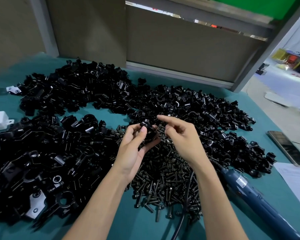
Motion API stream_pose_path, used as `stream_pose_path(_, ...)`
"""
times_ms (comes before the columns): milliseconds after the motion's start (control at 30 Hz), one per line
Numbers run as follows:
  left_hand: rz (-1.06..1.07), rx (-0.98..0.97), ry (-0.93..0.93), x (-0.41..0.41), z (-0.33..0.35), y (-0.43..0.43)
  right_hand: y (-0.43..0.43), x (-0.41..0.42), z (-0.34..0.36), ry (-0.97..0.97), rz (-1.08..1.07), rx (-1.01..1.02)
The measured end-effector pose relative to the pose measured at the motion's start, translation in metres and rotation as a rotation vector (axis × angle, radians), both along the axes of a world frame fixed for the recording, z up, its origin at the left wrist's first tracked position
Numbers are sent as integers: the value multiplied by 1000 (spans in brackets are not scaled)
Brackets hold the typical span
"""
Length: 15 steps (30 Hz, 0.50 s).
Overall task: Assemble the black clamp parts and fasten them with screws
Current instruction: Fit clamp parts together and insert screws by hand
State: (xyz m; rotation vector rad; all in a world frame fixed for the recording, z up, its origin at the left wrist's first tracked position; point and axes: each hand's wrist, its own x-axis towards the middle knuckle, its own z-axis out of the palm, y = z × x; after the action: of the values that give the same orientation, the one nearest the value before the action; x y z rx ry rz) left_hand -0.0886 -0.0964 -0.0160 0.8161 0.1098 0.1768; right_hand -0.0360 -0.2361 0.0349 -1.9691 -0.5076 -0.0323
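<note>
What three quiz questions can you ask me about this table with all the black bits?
1. True or false: the left hand holds a black clamp part.
2. Pick one. The blue power screwdriver is: A in the left hand; B lying on the table; C on the floor.
3. Fill the gap: the heap beside the screwdriver is made of dark ____.

Key: 1 true; 2 B; 3 screws.
</note>
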Motion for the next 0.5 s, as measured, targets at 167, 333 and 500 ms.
stream_pose_path(167,-26,25,34,0,-3,1,11,-7,-8,-96,-8,-60)
stream_pose_path(333,-27,94,37,0,-2,1,6,-6,-10,-154,-22,-66)
stream_pose_path(500,-4,74,-2,-1,2,0,6,-7,-8,-158,-140,215)
